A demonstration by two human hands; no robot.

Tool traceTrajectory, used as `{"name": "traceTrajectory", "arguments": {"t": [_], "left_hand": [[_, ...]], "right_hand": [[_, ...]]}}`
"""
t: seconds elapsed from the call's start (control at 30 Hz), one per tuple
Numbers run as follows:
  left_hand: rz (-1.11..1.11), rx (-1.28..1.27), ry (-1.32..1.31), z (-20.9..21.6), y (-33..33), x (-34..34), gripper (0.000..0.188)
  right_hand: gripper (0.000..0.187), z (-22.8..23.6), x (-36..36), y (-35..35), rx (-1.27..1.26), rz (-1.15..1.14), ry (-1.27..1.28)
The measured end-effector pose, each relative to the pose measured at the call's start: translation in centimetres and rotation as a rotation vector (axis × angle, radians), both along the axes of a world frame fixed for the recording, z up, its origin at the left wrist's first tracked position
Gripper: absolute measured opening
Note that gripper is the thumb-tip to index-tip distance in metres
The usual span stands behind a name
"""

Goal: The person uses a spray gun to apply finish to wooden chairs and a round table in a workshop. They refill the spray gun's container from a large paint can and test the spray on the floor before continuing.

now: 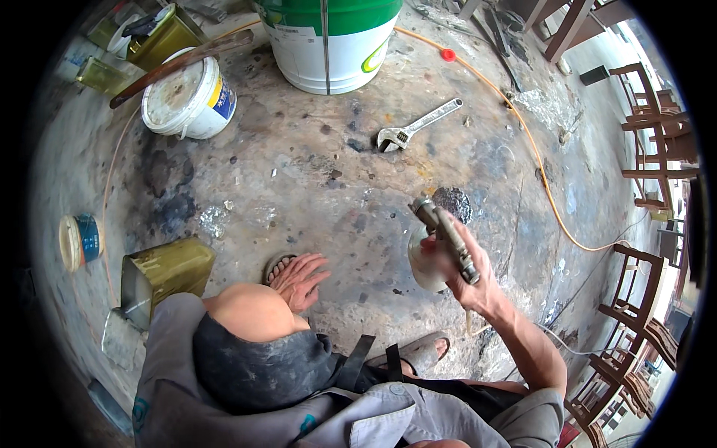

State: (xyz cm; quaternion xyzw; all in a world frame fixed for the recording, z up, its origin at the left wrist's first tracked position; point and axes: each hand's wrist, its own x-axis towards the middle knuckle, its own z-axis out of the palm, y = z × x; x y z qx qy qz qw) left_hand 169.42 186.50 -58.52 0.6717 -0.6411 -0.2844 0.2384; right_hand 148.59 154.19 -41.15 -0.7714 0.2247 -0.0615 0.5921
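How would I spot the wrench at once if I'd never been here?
Find the big green-and-white bucket at the top. Below and right of it, the wrench lies on the floor, above the right hand. Its silver metal and wide head set it apart from the orange hose.

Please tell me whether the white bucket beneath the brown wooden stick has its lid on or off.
On: a stained white lid covers the bucket, and the stick appears to lie across it.

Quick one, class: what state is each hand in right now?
Left hand: open, apparently empty.
Right hand: closed, holding a spray gun.
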Motion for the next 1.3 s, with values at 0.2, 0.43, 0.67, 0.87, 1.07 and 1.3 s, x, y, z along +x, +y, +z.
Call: {"name": "traceTrajectory", "arguments": {"t": [0.2, 0.43, 0.67, 0.87, 1.07, 1.3], "left_hand": [[0.009, 0.051, -0.012, 0.0, -0.1, -0.1, 0.051], [0.0, 0.038, -0.026, 0.1, -0.1, 0.0, 0.051], [-0.002, 0.031, -0.015, 0.2, -0.2, 0.0, 0.051], [0.002, 0.032, -0.011, 0.1, -0.3, 0.0, 0.05], [0.009, 0.03, -0.01, 0.0, -0.2, -0.1, 0.051], [-0.015, 0.03, 0.001, 0.1, -0.3, 0.0, 0.05]], "right_hand": [[0.06, -0.6, -1.2, 1.5, 0.116, 0.071, 0.088], [0.057, -0.1, -1.4, 2.0, -0.04, 0.013, 0.112], [0.055, 1.0, -0.8, 1.3, 0.001, -0.006, 0.175], [0.054, 0.5, -1.8, 0.5, 0.011, -0.026, 0.197], [0.055, 0.5, -1.8, 0.5, -0.049, -0.028, 0.162], [0.059, 0.2, -1.4, -0.1, 0.074, -0.018, 0.068]]}}
